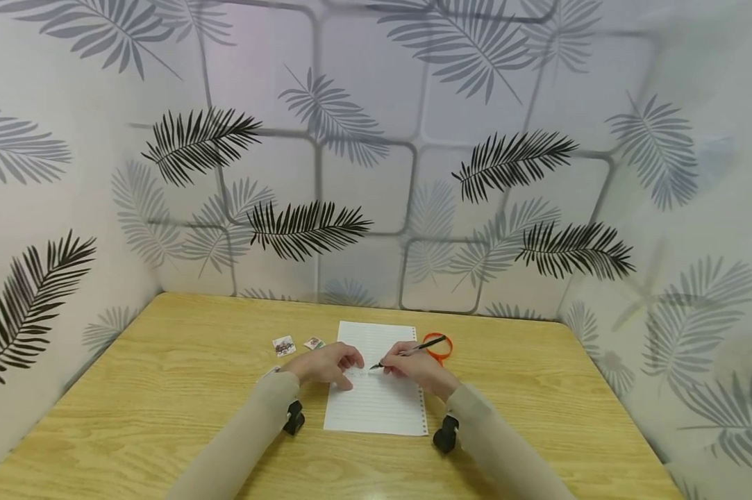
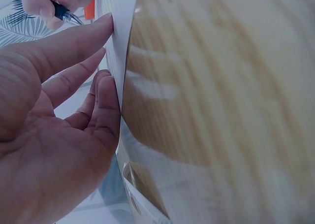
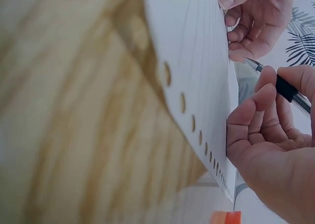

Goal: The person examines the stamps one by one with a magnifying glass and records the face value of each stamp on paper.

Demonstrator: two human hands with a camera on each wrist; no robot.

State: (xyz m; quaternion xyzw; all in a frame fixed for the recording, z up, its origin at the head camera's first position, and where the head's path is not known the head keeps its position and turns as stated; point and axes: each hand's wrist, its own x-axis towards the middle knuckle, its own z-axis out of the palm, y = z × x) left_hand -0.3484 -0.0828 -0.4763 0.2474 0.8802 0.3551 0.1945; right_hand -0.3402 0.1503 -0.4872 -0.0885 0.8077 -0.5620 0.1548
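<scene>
White ruled paper (image 1: 376, 410), flat and smooth with a row of punched holes down its right edge, lies on the yellowish, wood-grained table (image 1: 525, 389). Over its right half, the right hand (image 1: 419, 366) pinches a slim pen (image 1: 432, 342) with a black grip and tapered tip. To the left, the left hand (image 1: 322, 364) rests against the paper, fingers apart, gently bent, gripping nothing. Just right of the paper sits an orange ring-shaped object (image 1: 450, 345); far left lie two small printed cards (image 1: 284, 346)
</scene>
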